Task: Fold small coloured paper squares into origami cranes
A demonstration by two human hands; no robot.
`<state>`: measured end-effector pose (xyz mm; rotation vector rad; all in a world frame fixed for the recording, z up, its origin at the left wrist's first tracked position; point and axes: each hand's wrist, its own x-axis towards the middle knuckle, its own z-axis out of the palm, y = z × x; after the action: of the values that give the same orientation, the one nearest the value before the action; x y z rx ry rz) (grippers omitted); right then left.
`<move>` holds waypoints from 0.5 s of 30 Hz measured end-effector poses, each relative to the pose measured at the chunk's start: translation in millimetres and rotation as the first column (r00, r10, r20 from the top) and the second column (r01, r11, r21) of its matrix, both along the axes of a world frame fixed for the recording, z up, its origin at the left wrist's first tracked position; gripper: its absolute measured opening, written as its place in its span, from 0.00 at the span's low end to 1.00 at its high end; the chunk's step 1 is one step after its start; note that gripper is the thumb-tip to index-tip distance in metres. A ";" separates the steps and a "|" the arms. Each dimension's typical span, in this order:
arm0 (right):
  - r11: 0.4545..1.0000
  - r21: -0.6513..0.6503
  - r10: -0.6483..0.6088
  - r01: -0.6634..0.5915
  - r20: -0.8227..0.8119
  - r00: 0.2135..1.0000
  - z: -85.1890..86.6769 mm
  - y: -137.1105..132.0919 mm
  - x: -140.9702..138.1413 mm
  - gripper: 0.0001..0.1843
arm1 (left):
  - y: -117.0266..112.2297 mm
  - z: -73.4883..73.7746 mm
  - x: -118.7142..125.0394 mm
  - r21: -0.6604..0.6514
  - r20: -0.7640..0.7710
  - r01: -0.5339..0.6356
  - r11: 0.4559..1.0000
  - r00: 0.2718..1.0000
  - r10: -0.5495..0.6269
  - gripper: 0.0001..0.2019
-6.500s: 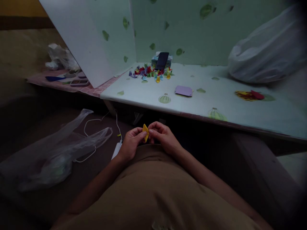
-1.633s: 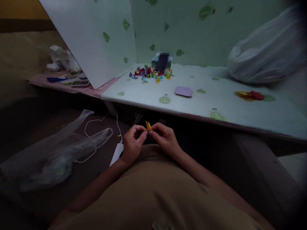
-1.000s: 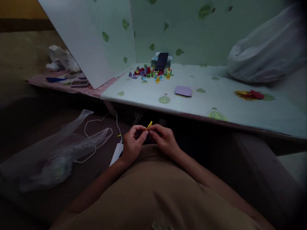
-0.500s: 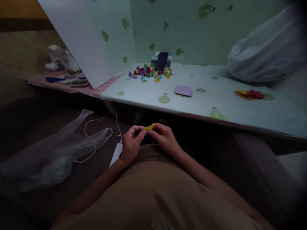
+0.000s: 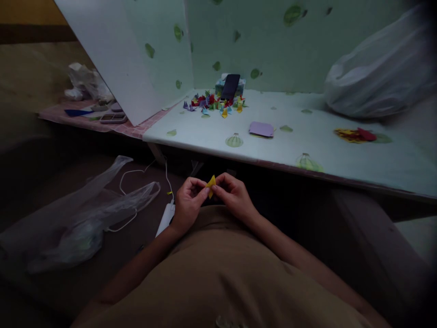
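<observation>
A small folded yellow paper piece [image 5: 211, 184] is pinched between my two hands, low in front of my body and below the table edge. My left hand [image 5: 189, 204] grips its left side with curled fingers. My right hand [image 5: 233, 196] pinches its right side with thumb and fingertips. On the pale green table [image 5: 307, 141] above, a heap of small coloured folded paper pieces [image 5: 213, 104] lies in front of a dark phone [image 5: 230, 87]. A purple paper stack [image 5: 261, 130] lies nearer the middle.
A red and yellow paper pile [image 5: 355, 135] and a large white plastic bag [image 5: 378, 73] sit at the table's right. A white board [image 5: 116, 54] leans at the left. On the floor lie a clear plastic bag [image 5: 85, 218], a white cable [image 5: 136, 191] and a white charger [image 5: 166, 216].
The yellow piece has been turned and refolded between my fingers, from a flat wide shape to a small upright point. Both hands stay in the same place.
</observation>
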<state>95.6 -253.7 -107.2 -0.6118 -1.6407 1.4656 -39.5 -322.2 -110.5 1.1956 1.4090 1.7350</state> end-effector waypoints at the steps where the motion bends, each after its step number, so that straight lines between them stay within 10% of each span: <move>1: 0.999 -0.037 0.012 -0.013 -0.031 0.999 -0.4 -0.1 -0.8 0.12 | 0.2 -0.5 0.0 -0.004 0.015 0.002 1.000 1.000 -0.002 0.08; 15: 0.999 0.002 0.044 -0.044 -0.096 0.994 0.4 0.1 -0.5 0.09 | 1.3 -0.8 -0.7 0.008 0.051 -0.004 1.000 0.999 0.004 0.07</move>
<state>95.0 -253.6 -106.8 -0.5008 -1.5886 1.5036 -40.2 -320.9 -111.3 1.1451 1.3766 1.7632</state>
